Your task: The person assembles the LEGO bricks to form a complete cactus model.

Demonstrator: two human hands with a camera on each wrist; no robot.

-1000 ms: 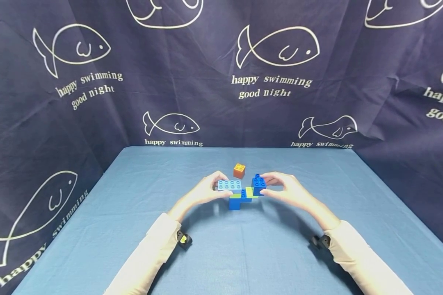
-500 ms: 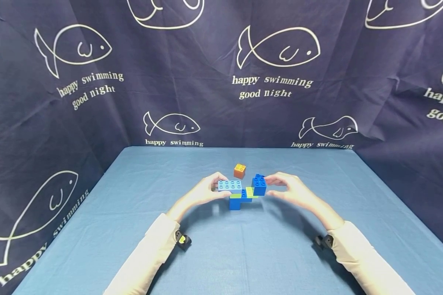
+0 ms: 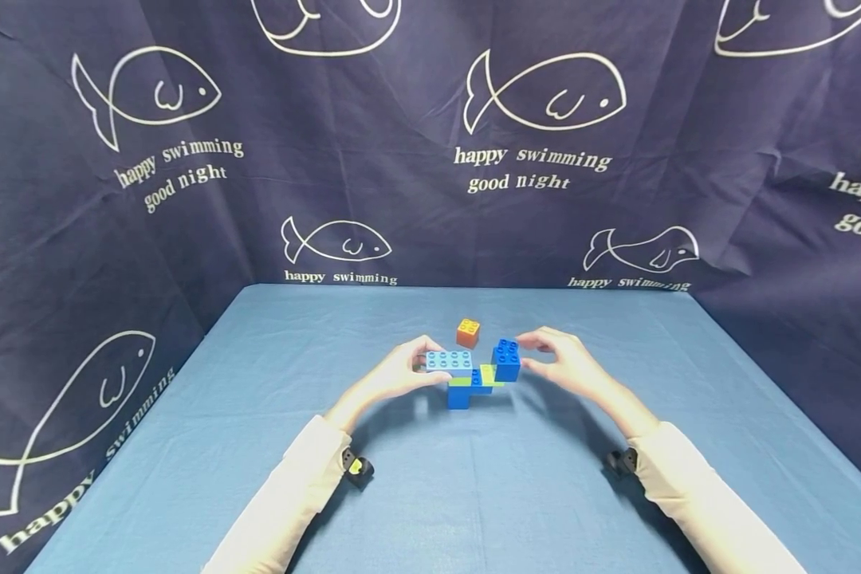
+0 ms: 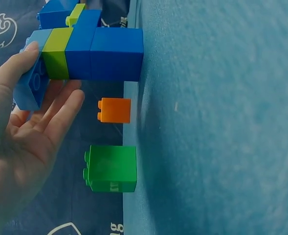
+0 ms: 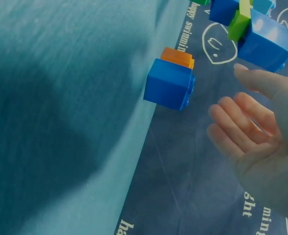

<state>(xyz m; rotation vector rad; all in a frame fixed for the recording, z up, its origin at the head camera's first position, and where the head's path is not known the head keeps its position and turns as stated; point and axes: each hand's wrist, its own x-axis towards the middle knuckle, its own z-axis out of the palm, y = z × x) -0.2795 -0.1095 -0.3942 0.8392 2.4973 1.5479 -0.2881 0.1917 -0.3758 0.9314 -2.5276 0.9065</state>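
Observation:
My left hand (image 3: 398, 371) pinches a light blue toy building brick (image 3: 450, 361) between thumb and fingers. Joined to that brick is a stepped build: a lime piece (image 4: 57, 53), a blue block (image 3: 458, 397) on the table, and a blue brick (image 3: 482, 384) jutting right. Farther right, a lime plate (image 3: 489, 374) carries a studded dark blue brick (image 3: 506, 363). My right hand (image 3: 570, 367) is just right of this brick, fingers spread and holding nothing. In the right wrist view a gap shows between its thumb and the brick (image 5: 266, 41).
An orange brick (image 3: 468, 333) stands on the blue cloth-covered table (image 3: 430, 494), behind the build. The left wrist view also has a green brick (image 4: 112, 169), and the right wrist view a separate blue brick (image 5: 168, 84). A dark fish-print curtain (image 3: 430, 191) rises behind the table.
My right hand has let go of the dark blue brick and drawn back to the right. The brick stays on the lime plate; my left hand keeps its grip.

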